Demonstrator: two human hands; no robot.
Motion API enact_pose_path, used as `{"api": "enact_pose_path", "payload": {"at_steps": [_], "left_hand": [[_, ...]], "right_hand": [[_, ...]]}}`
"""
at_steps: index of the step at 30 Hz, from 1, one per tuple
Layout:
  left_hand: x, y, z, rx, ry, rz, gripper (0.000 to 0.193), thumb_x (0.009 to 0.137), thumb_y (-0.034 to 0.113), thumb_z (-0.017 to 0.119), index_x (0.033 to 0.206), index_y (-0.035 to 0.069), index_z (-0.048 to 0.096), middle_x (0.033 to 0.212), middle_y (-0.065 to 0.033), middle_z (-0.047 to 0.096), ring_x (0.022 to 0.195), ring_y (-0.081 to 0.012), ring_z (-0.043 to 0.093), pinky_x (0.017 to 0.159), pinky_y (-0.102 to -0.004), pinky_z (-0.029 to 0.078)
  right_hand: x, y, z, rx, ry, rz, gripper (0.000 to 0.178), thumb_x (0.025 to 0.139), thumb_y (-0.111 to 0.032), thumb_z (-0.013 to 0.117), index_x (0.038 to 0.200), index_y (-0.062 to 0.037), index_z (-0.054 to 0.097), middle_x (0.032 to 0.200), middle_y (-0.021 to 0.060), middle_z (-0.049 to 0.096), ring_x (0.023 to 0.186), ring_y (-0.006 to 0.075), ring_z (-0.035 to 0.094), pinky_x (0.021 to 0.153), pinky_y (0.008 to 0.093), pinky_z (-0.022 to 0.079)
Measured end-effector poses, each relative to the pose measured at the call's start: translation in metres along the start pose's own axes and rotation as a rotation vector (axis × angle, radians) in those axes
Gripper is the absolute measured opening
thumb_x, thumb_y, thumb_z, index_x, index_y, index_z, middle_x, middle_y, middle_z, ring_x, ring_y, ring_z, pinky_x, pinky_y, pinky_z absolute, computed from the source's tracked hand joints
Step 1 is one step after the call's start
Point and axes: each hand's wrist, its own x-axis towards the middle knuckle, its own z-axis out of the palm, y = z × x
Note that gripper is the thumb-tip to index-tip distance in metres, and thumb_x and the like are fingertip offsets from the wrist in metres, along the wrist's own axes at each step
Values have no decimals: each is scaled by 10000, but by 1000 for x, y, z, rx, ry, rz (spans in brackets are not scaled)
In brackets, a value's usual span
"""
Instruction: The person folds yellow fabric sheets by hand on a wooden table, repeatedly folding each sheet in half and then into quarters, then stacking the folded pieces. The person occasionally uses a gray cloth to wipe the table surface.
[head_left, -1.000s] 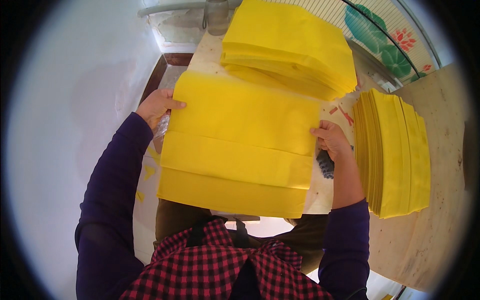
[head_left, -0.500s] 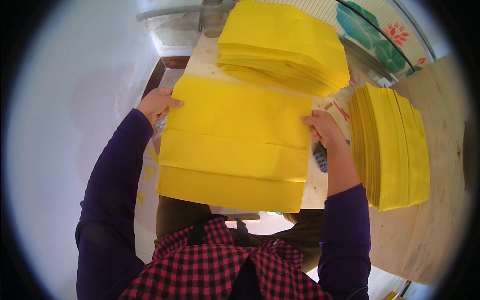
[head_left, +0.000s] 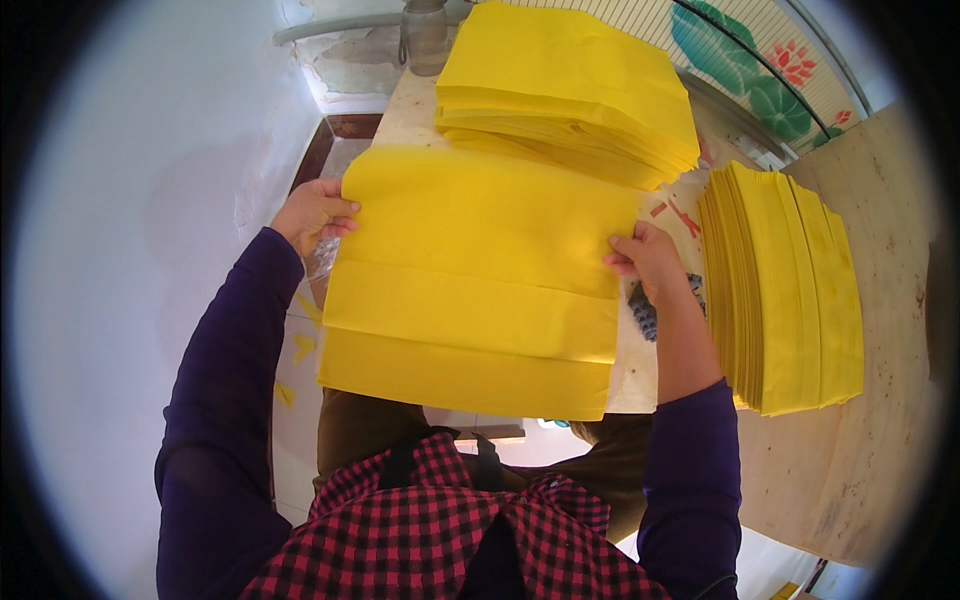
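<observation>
A wide yellow sheet (head_left: 470, 230), looking like non-woven cloth with crosswise folds in its near half, is spread in front of me above the table edge and my lap. Its left edge is pinched between the thumb and fingers of my left hand (head_left: 313, 212). At the opposite edge, somewhat lower, my right hand (head_left: 645, 258) grips it the same way. Beyond the sheet lies a thick pile of similar yellow sheets (head_left: 565, 60). A second stack of folded yellow sheets (head_left: 785, 290) stands to the right of my right forearm.
The pale wooden table (head_left: 640, 375) shows beside the sheet, with a grey knitted-looking item (head_left: 643, 312) and red scraps (head_left: 684, 218) on it. A clear bottle (head_left: 424, 38) stands at the back. Another wooden board (head_left: 850, 470) lies right. Yellow scraps (head_left: 303, 348) litter the floor.
The sheet's far edge has lifted slightly and its near edge has shifted a little. My right hand has changed its hold at the right edge; both hands remain on the sheet.
</observation>
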Motion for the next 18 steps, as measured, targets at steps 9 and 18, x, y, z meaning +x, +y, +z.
{"api": "enact_pose_path", "payload": {"at_steps": [9, 18], "left_hand": [[-2, -30, 5, -151, 45, 187, 122, 879, -65, 577, 943, 6, 653, 951, -108, 688, 815, -181, 677, 754, -284, 562], [-3, -62, 0, -95, 59, 459, 138, 811, -128, 602, 832, -18, 682, 960, -105, 690, 859, -179, 662, 800, -280, 548]], "right_hand": [[-19, 20, 9, 91, 65, -177, 128, 910, -28, 609, 1023, 32, 614, 972, 112, 677, 858, 163, 668, 773, 256, 552], [-30, 71, 8, 204, 10, -522, 129, 863, 30, 658, 989, -1, 663, 1179, 107, 634, 1041, 178, 612, 920, 310, 495]]}}
